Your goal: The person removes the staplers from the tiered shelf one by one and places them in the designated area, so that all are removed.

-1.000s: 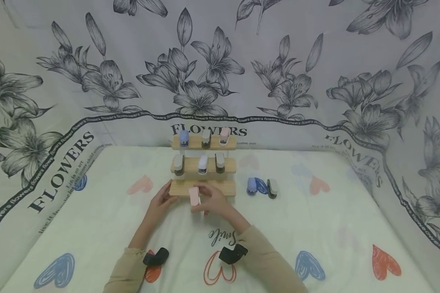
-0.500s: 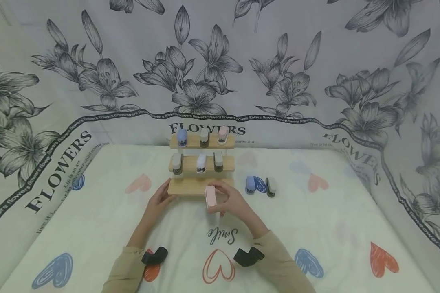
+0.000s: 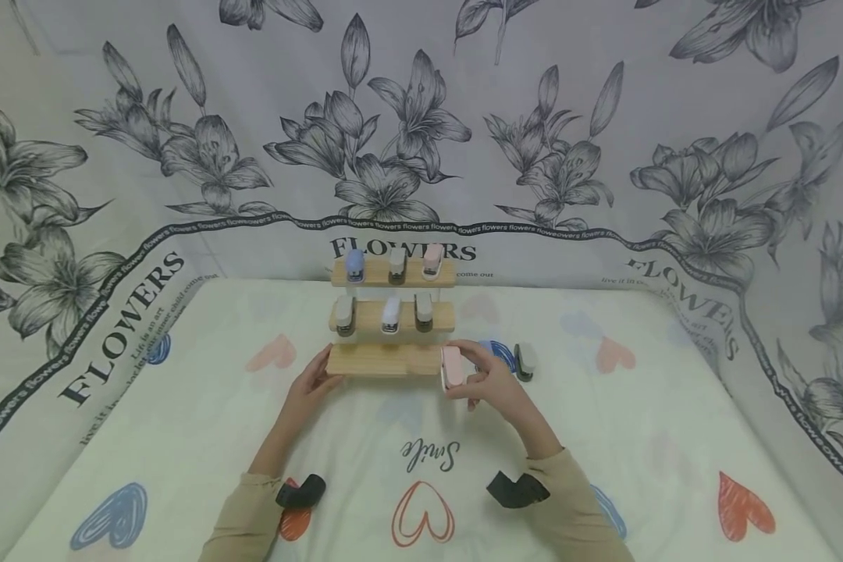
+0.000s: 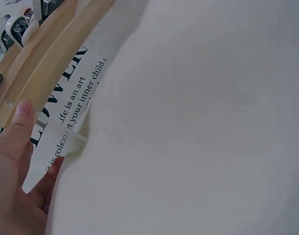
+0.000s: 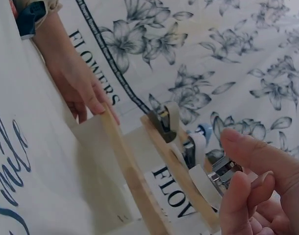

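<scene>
Bare bottom shelf (image 3: 386,361), staplers (image 3: 524,361) rightward

both arms forward, left hand (image 3: 311,385) flat with straight fingers, right hand (image 3: 495,382) in a curled grip

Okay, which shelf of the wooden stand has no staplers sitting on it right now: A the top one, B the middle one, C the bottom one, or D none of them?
C: the bottom shelf of the stand is bare wood, while the top and middle shelves each carry three; the right hand holds a pink stapler off its right end.
</scene>
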Tool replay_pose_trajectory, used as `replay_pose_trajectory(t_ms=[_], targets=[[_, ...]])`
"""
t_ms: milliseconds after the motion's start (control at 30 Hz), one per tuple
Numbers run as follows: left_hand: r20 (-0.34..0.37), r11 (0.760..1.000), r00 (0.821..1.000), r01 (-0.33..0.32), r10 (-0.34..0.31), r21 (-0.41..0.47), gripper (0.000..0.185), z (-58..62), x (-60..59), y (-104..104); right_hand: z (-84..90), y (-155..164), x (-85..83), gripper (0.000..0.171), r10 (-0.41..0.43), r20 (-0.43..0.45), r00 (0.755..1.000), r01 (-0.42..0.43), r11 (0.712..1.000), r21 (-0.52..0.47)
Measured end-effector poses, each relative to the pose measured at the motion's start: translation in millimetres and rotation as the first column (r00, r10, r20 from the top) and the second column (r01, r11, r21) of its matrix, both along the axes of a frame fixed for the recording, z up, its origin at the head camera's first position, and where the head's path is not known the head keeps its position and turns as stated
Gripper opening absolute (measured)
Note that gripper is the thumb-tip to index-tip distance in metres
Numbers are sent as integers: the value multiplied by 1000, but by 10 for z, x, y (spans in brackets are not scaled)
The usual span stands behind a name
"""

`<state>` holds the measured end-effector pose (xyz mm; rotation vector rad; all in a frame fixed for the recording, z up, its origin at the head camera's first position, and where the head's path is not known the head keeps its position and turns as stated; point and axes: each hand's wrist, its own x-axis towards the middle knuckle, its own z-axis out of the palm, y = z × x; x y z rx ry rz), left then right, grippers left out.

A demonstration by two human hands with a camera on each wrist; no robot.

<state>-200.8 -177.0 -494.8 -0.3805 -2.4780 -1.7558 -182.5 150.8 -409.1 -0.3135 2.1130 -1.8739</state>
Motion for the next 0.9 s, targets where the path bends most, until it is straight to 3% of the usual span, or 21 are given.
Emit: replay_pose_trajectory(t_ms=[233, 467, 733, 900], targets=[[6, 1000, 1000, -1, 1, 12, 59, 211, 110, 42, -21, 212, -91, 74, -14, -66, 998, 11, 999, -37], [9, 1000, 1000, 18, -18, -15, 59, 197, 106, 55, -13, 408, -87, 76, -25, -66, 998, 24, 1000, -13], [31, 1000, 1000, 4, -3, -23, 59, 219, 117, 70, 91, 771, -54, 71, 8, -110, 994, -15, 998, -59], [32, 1000, 999, 0, 1, -22, 59, 234, 108, 77, 10, 1032, -105, 70, -12, -115, 993, 3, 997, -77]])
